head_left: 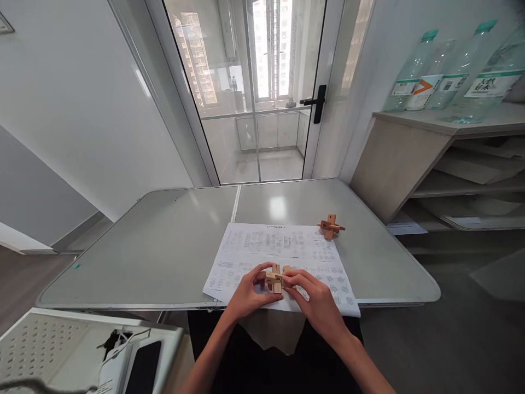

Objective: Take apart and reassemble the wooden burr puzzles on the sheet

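Observation:
Between my two hands, above the sheet's near edge, is a light wooden burr puzzle made of crossed notched pieces. My left hand is closed round its left side, thumb below and fingers above. Pinched in the fingers of my right hand is a wooden puzzle piece at the right of the cross. Whether that piece is joined to the rest I cannot tell, as my fingers cover part of it. Beneath lies a printed instruction sheet with rows of small diagrams. A darker, reddish-brown wooden puzzle sits by the sheet's top right corner.
The grey table has rounded metal edges. At lower left, a white perforated basket holds a black phone, a white box and a cable. Plastic bottles stand on a wooden shelf to the right. A glass door is ahead.

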Demonstrator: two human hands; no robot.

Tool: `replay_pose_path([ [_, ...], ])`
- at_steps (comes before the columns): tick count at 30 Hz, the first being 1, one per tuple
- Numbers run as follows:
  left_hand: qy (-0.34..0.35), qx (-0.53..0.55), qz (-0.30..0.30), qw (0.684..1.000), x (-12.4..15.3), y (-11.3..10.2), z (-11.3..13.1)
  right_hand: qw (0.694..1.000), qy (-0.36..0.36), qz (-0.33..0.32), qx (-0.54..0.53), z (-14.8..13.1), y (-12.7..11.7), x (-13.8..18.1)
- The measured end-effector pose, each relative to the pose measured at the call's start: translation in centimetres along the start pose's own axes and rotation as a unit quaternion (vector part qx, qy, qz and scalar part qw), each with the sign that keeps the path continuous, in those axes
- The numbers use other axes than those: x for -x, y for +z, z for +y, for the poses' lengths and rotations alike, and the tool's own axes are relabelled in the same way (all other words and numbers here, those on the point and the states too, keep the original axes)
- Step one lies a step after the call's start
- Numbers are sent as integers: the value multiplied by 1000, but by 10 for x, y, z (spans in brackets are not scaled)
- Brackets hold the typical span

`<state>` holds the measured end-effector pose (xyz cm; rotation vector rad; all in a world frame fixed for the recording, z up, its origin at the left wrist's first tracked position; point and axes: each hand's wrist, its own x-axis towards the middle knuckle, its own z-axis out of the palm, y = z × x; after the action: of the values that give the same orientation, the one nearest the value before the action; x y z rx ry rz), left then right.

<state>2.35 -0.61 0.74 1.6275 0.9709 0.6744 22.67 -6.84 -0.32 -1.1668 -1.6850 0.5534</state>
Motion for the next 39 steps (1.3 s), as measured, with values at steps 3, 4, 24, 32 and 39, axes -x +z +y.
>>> replay_pose_path([
  [3,-9,8,1,1000,-1,-1,-2,1000,-12,-6,9,-1,1,0],
  [4,-11,11,3,1000,-1,-1,-2,1000,-16,-7,12,-1,2,1],
  [24,7,54,-20,998,0,-4,-2,988,-106,106,48,-4,21,13],
  [32,14,53,-21,998,0,-3,-8,994,-40,102,4,-2,17,15],
  [39,17,38,-23,999,0,-4,-10,995,-4,99,-17,-2,17,17],
])
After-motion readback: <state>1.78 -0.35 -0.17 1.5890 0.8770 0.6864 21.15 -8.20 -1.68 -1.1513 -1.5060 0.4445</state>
